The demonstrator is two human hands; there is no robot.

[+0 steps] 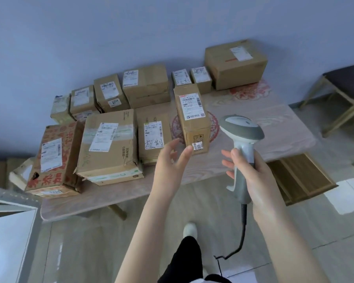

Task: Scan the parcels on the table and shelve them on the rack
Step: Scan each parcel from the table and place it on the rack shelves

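Observation:
Several cardboard parcels with white labels lie on a low wooden table. A tall narrow parcel stands nearest the middle, a flat labelled parcel to its left. My left hand reaches toward the tall parcel with fingers spread, fingertips close to its lower front corner, holding nothing. My right hand grips the handle of a grey and white barcode scanner, its head pointing toward the parcels and its cable hanging to the floor.
A large box stands at the table's far right corner. A red-printed box overhangs the left front edge. A stool stands right of the table, a wooden crate below it. A grey rack edge shows at the lower left.

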